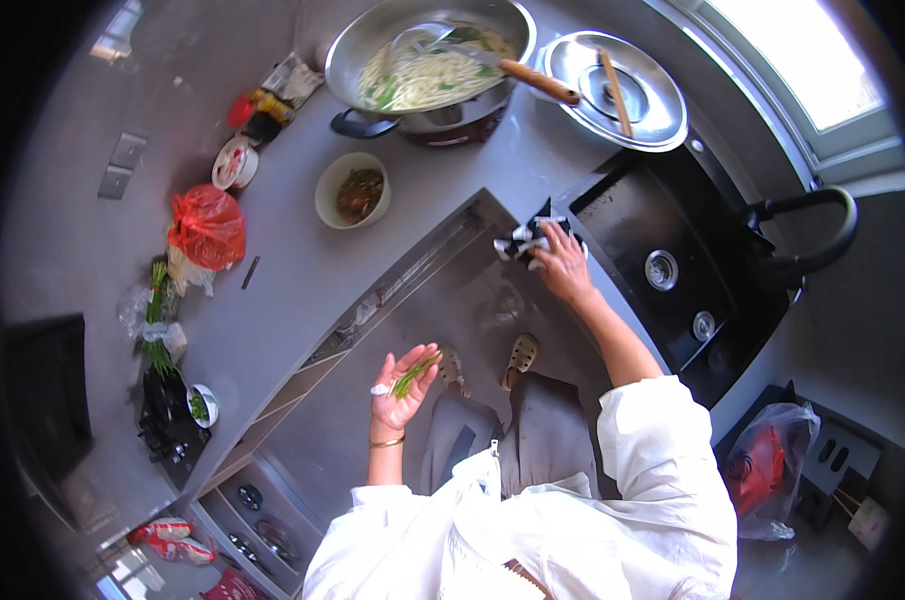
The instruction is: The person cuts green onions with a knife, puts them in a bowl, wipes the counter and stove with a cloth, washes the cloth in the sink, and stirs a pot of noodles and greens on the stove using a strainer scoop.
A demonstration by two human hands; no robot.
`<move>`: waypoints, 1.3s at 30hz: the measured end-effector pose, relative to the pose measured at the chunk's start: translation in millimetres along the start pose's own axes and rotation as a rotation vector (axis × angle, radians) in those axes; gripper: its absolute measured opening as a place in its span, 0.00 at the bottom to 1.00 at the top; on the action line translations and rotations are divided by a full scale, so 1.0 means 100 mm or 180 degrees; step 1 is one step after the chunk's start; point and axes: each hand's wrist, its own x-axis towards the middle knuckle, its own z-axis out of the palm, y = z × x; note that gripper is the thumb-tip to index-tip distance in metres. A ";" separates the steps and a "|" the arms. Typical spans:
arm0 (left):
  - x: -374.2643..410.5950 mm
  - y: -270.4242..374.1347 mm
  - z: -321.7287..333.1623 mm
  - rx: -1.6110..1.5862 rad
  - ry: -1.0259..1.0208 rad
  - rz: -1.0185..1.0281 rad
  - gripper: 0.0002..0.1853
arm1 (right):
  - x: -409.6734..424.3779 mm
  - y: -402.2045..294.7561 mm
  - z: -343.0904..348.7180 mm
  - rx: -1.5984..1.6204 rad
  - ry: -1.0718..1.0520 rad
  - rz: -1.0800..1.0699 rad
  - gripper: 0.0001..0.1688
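My left hand is palm up over the floor, with a few green scallion-like scraps resting across the palm and fingers. A small white piece lies near the base of the thumb. At the counter edge beside the sink, my right hand grips a bunched black-and-white cloth, its fingers spread over the top. The cloth lies on the narrow strip of counter in front of the black sink.
A steel pot of noodles and greens stands at the back with a wooden-handled strainer. Near it are a steel lid with chopsticks and a bowl of sauce. A black faucet arches beside the sink. An open drawer is lower left.
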 end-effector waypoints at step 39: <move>1.22 -7.34 1.62 0.5607 -0.7948 0.0448 0.06 | -4.57 0.27 -1.05 0.0552 0.1512 0.3001 0.20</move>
